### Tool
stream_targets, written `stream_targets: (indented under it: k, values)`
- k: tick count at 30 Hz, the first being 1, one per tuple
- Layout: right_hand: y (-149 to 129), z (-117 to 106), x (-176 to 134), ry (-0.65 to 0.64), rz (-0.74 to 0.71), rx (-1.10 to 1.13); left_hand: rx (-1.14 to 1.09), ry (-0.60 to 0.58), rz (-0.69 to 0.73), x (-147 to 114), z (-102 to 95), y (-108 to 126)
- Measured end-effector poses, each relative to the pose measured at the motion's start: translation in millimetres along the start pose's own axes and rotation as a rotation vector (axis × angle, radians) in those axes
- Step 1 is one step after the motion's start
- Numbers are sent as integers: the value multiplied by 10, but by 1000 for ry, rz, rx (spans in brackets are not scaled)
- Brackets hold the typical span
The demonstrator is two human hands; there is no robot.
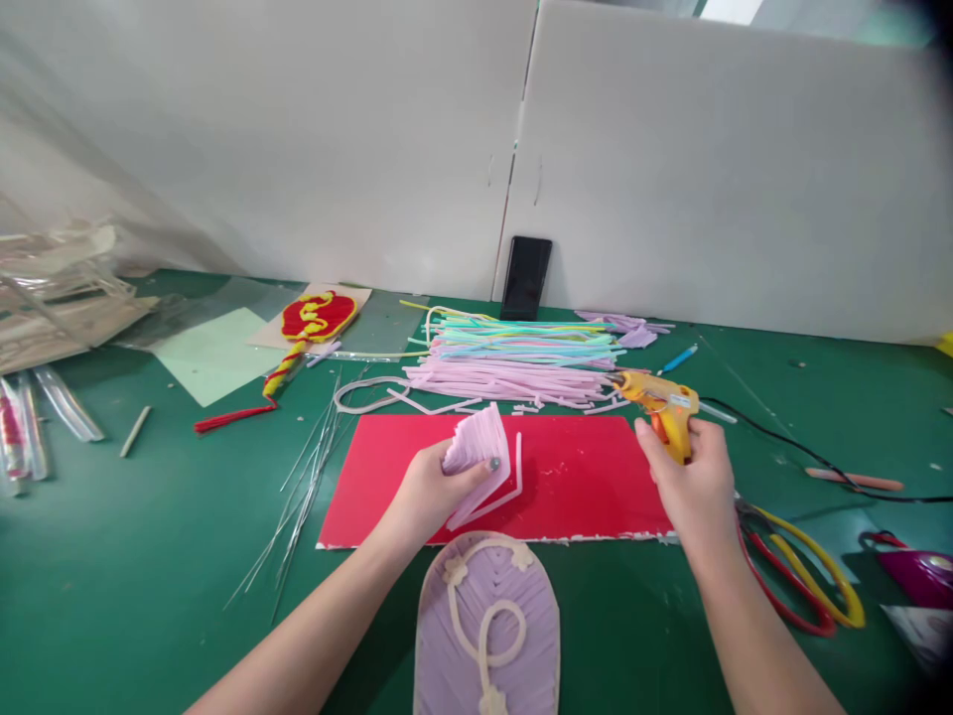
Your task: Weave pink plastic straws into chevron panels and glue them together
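My left hand (pixel 439 482) is closed on a pink pleated piece (pixel 477 442), which looks built from rows of pipe cleaners side by side. A bent pink pipe cleaner (pixel 518 462) shows just right of it, over a red board (pixel 581 477); I cannot tell whether the two are joined. At the board's right end, my right hand (pixel 696 482) grips a yellow glue gun (pixel 670 407) by its handle, nozzle pointing left. Closest to me lies a lilac oval panel (pixel 439 636) with cream looped trim and small flower shapes.
Behind the board lies a pile of pink and mint pipe cleaners (pixel 513 362). A black phone (pixel 527 278) leans on the white partition. Scissors (pixel 811 576) and a black cord (pixel 781 437) are at right. Thin wires (pixel 309 487) and a red-yellow fan-shaped ornament (pixel 319 316) lie left.
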State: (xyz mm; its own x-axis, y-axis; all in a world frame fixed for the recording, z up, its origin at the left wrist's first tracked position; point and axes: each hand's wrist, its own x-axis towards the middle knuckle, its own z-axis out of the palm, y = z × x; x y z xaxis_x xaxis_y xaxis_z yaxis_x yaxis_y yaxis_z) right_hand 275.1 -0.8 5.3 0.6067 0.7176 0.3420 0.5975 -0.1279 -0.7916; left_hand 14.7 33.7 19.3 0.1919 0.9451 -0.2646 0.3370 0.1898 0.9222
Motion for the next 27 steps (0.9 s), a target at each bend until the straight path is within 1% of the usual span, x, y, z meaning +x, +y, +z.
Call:
stream_targets:
  k: [2, 3, 6, 12, 17, 21, 27]
  values:
    - [-66, -10, -31, 20, -14, -1, -27, 6, -7, -3, 5, 3]
    - [-103, -16, -49, -2, -30, 7, -44, 9, -15, -5, 6, 6]
    - [-199, -16, -106, -141, -80, 38, -133, -13, -73, -8, 9, 11]
    - [-223, 61, -203, -296, -144, 88, -487, -196, -206, -35, 1, 9]
    - [-218, 66, -231, -413, -161, 124, -644, -283, -233, -58, -17, 17]
    - [-215, 49, -227, -455, -139, 142, -711, -327, -234, -64, -21, 28]
    - [-210, 38, -224, -472, -129, 135, -752, -329, -254, -72, -28, 37]
